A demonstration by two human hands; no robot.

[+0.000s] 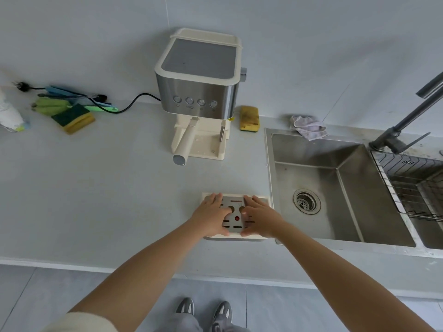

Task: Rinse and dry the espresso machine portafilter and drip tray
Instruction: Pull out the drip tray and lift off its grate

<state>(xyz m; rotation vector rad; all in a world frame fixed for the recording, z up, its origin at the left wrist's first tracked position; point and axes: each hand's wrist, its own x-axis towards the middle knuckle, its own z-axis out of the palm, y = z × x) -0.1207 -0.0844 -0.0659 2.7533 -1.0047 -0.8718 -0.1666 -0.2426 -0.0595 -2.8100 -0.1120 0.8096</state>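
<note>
Your left hand (pixel 211 213) and right hand (pixel 257 218) lie flat, fingers spread, on the one drip tray (pixel 236 226) beside the sink (pixel 311 149). The one portafilter (pixel 185 142) is in the espresso machine (pixel 199 75), handle pointing toward you.

faucet (pixel 407 116) top cropped, bottle (pixel 9 113) cut off
</note>
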